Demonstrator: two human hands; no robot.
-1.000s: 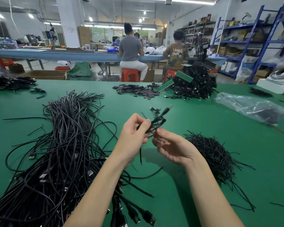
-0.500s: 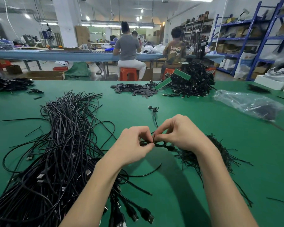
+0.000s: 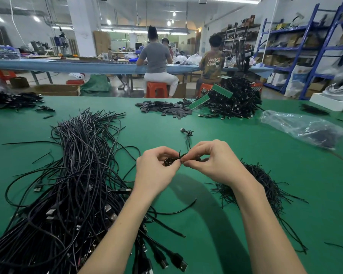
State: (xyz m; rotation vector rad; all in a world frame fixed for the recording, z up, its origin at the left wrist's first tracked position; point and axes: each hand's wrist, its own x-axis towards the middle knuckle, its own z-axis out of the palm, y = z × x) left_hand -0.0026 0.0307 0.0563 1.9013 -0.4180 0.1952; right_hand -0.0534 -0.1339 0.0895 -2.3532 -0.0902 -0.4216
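Note:
Over the middle of the green table, my left hand grips a small coiled black cable between thumb and fingers. My right hand pinches a thin black twist tie at the coil's right side, fingers curled. The two hands touch at the fingertips. Most of the coil is hidden inside my left hand.
A big heap of loose black USB cables lies left. A pile of black twist ties sits under my right wrist. One bundled cable lies beyond my hands. A plastic bag, bundled cables and black pieces lie farther off.
Both hands came down from a raised position to just above the table. My right hand turned palm-down and closed onto the tie at the coil; the grip tightened since half a second ago.

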